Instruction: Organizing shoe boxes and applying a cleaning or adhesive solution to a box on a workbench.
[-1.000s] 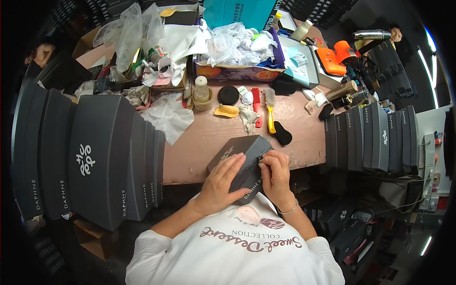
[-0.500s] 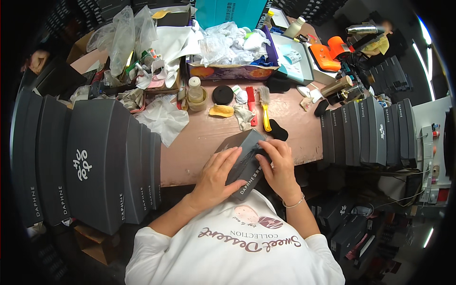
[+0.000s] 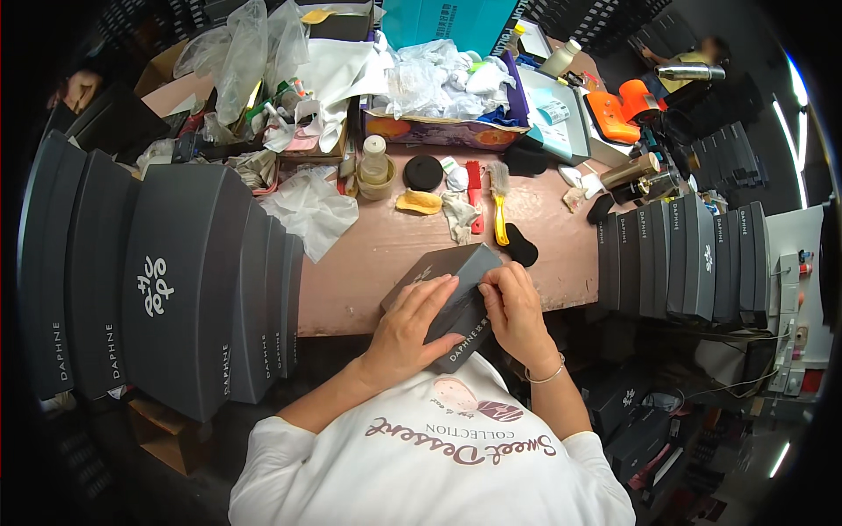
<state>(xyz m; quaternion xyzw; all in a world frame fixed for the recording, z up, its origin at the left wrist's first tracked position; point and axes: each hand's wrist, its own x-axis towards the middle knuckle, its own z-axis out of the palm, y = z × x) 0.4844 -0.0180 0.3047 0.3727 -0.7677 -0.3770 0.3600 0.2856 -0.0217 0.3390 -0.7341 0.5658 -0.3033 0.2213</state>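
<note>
A dark grey shoe box (image 3: 462, 307) is tilted at the table's near edge, close against my white shirt. My left hand (image 3: 399, 335) grips it from the left, fingers lying across the lid and thumb pressed on the narrow side facing me. On the box's right edge, the thumb and fingers of my right hand (image 3: 517, 317) are pinched together. Whatever may be between those fingertips is too small to make out. Just beyond the box lie a black pad (image 3: 520, 246), a yellow-handled brush (image 3: 500, 210) and a red brush (image 3: 474, 193).
Grey shoe boxes (image 3: 180, 307) stand upright at my left, with another row (image 3: 680, 254) at my right. Farther back are a yellow sponge (image 3: 419, 202), a round black tin (image 3: 423, 173), a bottle (image 3: 374, 159), a purple carton (image 3: 447, 132) of crumpled wrapping and an orange tape dispenser (image 3: 612, 118).
My right hand's fingers, earlier more spread along the box, have drawn together into a pinch at its edge. My left hand keeps its grip. The whole view has shifted slightly.
</note>
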